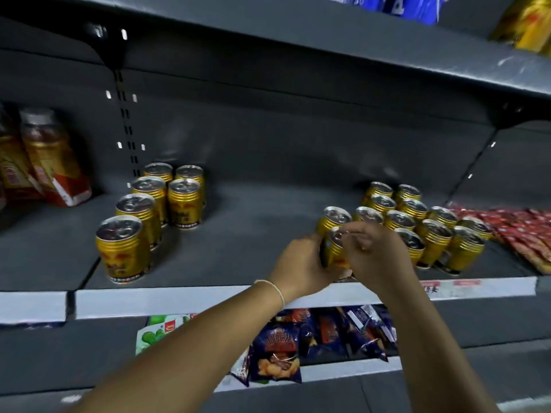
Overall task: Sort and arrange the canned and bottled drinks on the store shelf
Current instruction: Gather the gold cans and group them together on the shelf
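While my left hand [301, 263] wraps the gold can [334, 249] by the shelf [179, 302] front edge, right of middle, my right hand [377, 254] curls fingers on its top rim. Behind it: right can cluster [432, 228]. Left can group [149, 210] stands well apart, bottles [47, 159] at the far-left end.

Single head-worn wide view, close, forward and down onto shelf [238, 248].

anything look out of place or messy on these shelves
Six gold cans stand left, a bigger cluster right, with bare shelf between. The left hand and right hand hold one can by the right cluster. Below, a blue snack bag hangs over the shelf edge. No spills visible.
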`<state>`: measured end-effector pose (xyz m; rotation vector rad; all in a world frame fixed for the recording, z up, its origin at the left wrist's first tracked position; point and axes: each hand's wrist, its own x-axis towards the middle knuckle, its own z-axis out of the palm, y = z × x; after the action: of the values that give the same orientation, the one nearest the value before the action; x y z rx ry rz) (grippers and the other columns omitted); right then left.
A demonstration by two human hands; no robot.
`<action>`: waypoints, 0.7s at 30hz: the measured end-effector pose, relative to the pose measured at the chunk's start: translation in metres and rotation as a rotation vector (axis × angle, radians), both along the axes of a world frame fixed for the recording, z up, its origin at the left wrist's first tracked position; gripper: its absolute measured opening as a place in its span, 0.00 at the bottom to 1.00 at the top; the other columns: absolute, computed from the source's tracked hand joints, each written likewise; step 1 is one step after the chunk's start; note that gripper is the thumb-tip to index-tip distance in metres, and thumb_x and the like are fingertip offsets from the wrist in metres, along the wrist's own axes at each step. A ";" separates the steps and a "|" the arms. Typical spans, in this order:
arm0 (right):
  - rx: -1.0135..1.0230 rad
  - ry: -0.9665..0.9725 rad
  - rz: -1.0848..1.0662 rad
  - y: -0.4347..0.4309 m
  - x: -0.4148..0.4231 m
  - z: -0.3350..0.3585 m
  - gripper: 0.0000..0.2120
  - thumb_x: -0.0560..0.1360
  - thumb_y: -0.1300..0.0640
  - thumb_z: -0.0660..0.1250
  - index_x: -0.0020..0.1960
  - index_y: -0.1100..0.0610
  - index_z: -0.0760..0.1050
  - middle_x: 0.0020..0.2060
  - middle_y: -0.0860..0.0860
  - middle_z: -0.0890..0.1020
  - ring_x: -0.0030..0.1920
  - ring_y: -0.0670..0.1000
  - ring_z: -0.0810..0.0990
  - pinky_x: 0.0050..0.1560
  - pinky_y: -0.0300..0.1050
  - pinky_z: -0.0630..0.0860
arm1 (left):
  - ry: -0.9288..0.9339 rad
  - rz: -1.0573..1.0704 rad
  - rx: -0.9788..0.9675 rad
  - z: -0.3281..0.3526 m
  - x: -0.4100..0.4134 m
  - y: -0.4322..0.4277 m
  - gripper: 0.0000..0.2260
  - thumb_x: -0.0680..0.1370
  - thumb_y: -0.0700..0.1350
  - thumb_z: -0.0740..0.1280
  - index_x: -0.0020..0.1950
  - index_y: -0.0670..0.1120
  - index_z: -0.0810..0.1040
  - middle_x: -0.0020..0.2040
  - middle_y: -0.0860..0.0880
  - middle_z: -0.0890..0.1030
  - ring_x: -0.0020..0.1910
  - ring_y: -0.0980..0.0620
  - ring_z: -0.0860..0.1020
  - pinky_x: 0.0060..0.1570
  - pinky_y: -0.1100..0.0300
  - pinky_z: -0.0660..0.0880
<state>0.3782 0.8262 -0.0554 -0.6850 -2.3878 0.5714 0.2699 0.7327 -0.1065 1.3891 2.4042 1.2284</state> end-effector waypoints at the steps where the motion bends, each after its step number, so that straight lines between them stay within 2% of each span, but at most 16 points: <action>1: -0.076 0.035 0.028 0.001 0.001 -0.002 0.10 0.79 0.59 0.66 0.58 0.54 0.82 0.47 0.48 0.85 0.46 0.46 0.82 0.38 0.31 0.72 | -0.018 0.015 0.024 -0.001 0.001 0.003 0.19 0.68 0.58 0.74 0.52 0.50 0.74 0.47 0.46 0.82 0.44 0.45 0.79 0.39 0.55 0.74; 3: -0.234 0.120 0.045 0.001 0.000 -0.004 0.11 0.79 0.61 0.66 0.58 0.52 0.81 0.47 0.46 0.85 0.47 0.45 0.83 0.39 0.32 0.75 | -0.084 0.026 0.068 -0.001 0.002 0.004 0.17 0.69 0.54 0.74 0.52 0.53 0.73 0.48 0.48 0.82 0.46 0.46 0.80 0.39 0.59 0.71; 4: -0.274 0.167 0.034 0.000 0.000 -0.005 0.11 0.79 0.61 0.65 0.58 0.50 0.80 0.45 0.44 0.85 0.45 0.45 0.83 0.37 0.35 0.76 | -0.117 0.027 0.073 -0.001 0.002 0.005 0.16 0.69 0.52 0.74 0.53 0.54 0.73 0.50 0.49 0.83 0.47 0.47 0.80 0.40 0.61 0.71; 6: -0.285 0.254 0.019 -0.001 -0.001 -0.007 0.12 0.79 0.61 0.65 0.56 0.47 0.80 0.39 0.41 0.85 0.38 0.45 0.83 0.33 0.38 0.77 | -0.147 0.028 0.045 0.000 -0.002 0.003 0.16 0.70 0.50 0.75 0.54 0.54 0.74 0.51 0.50 0.83 0.49 0.49 0.80 0.41 0.65 0.69; 9: -0.283 0.303 0.031 -0.004 -0.002 -0.012 0.13 0.79 0.61 0.65 0.58 0.46 0.79 0.41 0.39 0.84 0.41 0.41 0.82 0.36 0.37 0.77 | -0.185 -0.015 -0.026 0.006 -0.019 -0.013 0.20 0.69 0.49 0.77 0.58 0.51 0.76 0.54 0.51 0.82 0.52 0.52 0.80 0.47 0.64 0.72; 12: -0.312 0.256 0.061 -0.012 -0.008 -0.021 0.14 0.78 0.58 0.69 0.61 0.45 0.77 0.49 0.39 0.83 0.48 0.41 0.82 0.40 0.32 0.78 | -0.284 -0.035 -0.055 0.014 -0.044 -0.041 0.19 0.70 0.49 0.78 0.57 0.49 0.77 0.54 0.52 0.82 0.52 0.54 0.80 0.54 0.59 0.76; 15: -0.521 0.140 0.201 -0.029 -0.020 -0.028 0.27 0.74 0.56 0.75 0.70 0.48 0.71 0.58 0.42 0.79 0.56 0.42 0.79 0.50 0.36 0.77 | -0.442 -0.018 0.025 0.024 -0.060 -0.071 0.18 0.71 0.45 0.77 0.59 0.46 0.79 0.55 0.51 0.83 0.54 0.53 0.81 0.61 0.54 0.76; 16: -0.602 0.099 0.293 -0.037 -0.025 -0.029 0.29 0.72 0.56 0.76 0.71 0.47 0.70 0.59 0.42 0.79 0.58 0.43 0.79 0.52 0.37 0.76 | -0.467 -0.018 0.049 0.029 -0.064 -0.080 0.18 0.72 0.45 0.77 0.60 0.45 0.79 0.55 0.50 0.84 0.54 0.53 0.81 0.61 0.53 0.76; 18: -0.669 0.047 0.472 -0.051 -0.038 -0.030 0.27 0.71 0.58 0.77 0.66 0.46 0.73 0.55 0.43 0.83 0.56 0.43 0.81 0.50 0.34 0.78 | -0.483 -0.022 0.082 0.040 -0.069 -0.097 0.18 0.72 0.45 0.77 0.60 0.46 0.79 0.54 0.52 0.84 0.53 0.56 0.82 0.60 0.55 0.77; 21: -0.709 0.066 0.529 -0.069 -0.065 -0.031 0.25 0.67 0.59 0.80 0.60 0.48 0.76 0.52 0.46 0.85 0.54 0.46 0.84 0.49 0.38 0.80 | -0.434 -0.016 0.041 0.056 -0.076 -0.120 0.17 0.71 0.47 0.77 0.58 0.49 0.80 0.53 0.53 0.84 0.54 0.56 0.81 0.58 0.56 0.76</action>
<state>0.3135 0.7574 -0.0867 -0.2756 -2.2767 1.6779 0.1935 0.6129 -0.0509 1.0153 2.0759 1.4093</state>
